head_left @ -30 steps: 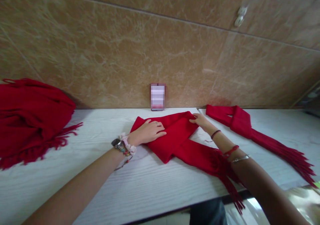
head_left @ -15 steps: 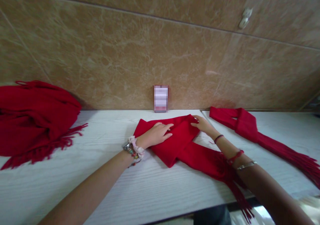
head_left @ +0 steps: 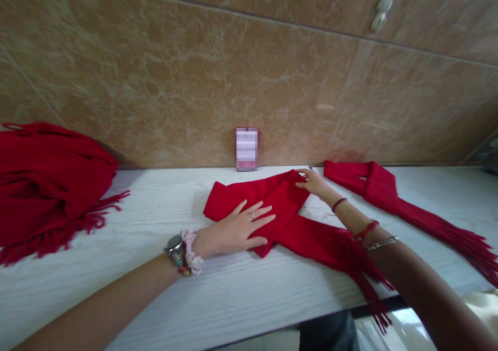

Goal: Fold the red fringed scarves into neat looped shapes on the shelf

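A red fringed scarf (head_left: 243,192) lies folded across itself on the white tabletop, its fringed end trailing toward the front edge at the right. My left hand (head_left: 243,229) rests palm down on the middle of the scarf, fingers spread, with a ring on one finger. At the far right corner of the fold, my right hand (head_left: 313,183) has its thumb and fingers closed on the scarf's edge. Part of the fringe passes under my right forearm.
Another red scarf (head_left: 379,187), folded with its fringe to the right, lies at the right. A heap of red scarves (head_left: 50,179) sits at the left. A phone-like device (head_left: 247,149) leans against the tiled wall (head_left: 175,81). The white table (head_left: 155,299) has a dark front edge.
My left hand has slid nearer to me and its fingers have spread flat on the scarf. My right hand stays at the far corner. The whole view has shifted slightly.
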Demonstrator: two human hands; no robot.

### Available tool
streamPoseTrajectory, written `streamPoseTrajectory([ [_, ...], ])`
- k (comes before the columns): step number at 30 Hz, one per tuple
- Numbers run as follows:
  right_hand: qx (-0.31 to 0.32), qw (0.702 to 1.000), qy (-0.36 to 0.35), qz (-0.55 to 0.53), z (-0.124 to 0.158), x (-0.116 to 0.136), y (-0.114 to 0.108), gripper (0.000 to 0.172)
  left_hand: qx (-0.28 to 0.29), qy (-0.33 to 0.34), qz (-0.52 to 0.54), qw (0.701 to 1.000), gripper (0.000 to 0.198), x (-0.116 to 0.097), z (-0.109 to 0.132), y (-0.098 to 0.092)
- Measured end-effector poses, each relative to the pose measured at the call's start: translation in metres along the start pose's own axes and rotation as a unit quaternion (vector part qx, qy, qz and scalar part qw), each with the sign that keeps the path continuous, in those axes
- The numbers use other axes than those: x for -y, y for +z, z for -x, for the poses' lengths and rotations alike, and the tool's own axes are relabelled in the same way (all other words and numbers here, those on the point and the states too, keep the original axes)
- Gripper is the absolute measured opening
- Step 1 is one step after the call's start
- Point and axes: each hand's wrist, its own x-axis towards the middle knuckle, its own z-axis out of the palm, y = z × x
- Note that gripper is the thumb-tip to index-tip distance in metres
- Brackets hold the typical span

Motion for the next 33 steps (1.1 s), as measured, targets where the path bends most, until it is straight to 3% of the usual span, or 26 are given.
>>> streamPoseTrajectory([
  [3,-0.011,1.0,-0.01,0.026,0.0,0.001,0.001,0.048,0.05,-0.01,0.016,0.999,0.061,-0.003,0.007,0.003],
  [7,-0.028,0.997,-0.032,0.065,0.006,0.012,0.001,0.049,0.031,-0.006,0.003,0.999,0.064,-0.009,0.006,-0.001],
  [9,-0.065,0.991,-0.081,0.089,0.016,0.023,0.001,0.051,0.016,0.012,-0.007,1.0,0.065,-0.014,0.005,-0.001],
  [11,-0.084,0.974,-0.18,0.107,0.033,0.037,0.001,0.047,0.017,0.029,-0.005,0.999,0.062,-0.018,0.006,0.001],
  [12,-0.07,0.964,-0.235,0.105,0.044,0.043,0.001,0.043,0.02,0.035,0.0,0.999,0.059,-0.019,0.007,0.002],
  [14,0.016,0.94,-0.328,0.093,0.066,0.052,0.004,0.036,0.019,0.045,0.009,0.999,0.056,-0.02,0.009,0.004],
  [16,0.086,0.915,-0.382,0.1,0.086,0.054,0.009,0.032,0.017,0.06,0.019,0.998,0.055,-0.019,0.011,0.006],
  [20,0.104,0.898,-0.409,0.127,0.103,0.047,0.015,0.033,0.028,0.095,0.04,0.994,0.054,-0.018,0.016,0.003],
  [25,0.115,0.891,-0.414,0.149,0.101,0.045,0.013,0.034,0.055,0.111,0.042,0.991,0.046,-0.02,0.019,-0.007],
  [27,0.104,0.898,-0.405,0.135,0.095,0.044,0.008,0.033,0.024,0.07,0.033,0.997,0.043,-0.014,0.022,-0.009],
  [29,0.053,0.923,-0.365,0.108,0.082,0.04,0.001,0.032,-0.072,-0.027,0.014,0.997,0.043,0.0,0.026,-0.008],
  [31,-0.024,0.96,-0.266,0.084,0.062,0.032,-0.007,0.033,-0.189,-0.167,0.005,0.968,0.048,0.023,0.033,-0.007],
  [33,-0.062,0.991,-0.106,0.057,0.039,0.022,-0.013,0.038,-0.248,-0.306,0.051,0.918,0.06,0.049,0.042,-0.007],
])
